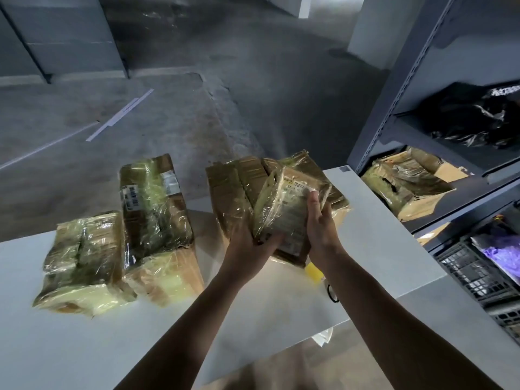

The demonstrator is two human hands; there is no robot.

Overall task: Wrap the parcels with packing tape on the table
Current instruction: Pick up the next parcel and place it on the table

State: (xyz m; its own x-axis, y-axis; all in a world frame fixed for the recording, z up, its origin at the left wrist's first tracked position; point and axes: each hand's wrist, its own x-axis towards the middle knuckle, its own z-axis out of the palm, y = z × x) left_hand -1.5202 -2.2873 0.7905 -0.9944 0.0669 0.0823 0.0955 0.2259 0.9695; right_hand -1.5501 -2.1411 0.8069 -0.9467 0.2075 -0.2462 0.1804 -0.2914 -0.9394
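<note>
A parcel is gripped above the desk's far edge, left hand beneath it, right hand clasping its right side.

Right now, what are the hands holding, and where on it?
A small taped parcel: left hand under its near lower corner, right hand along its right edge.

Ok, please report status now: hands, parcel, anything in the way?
Left hand and right hand both grip parcel, tilted above table. Other parcels lie left and behind. Nothing blocks the hands.
</note>
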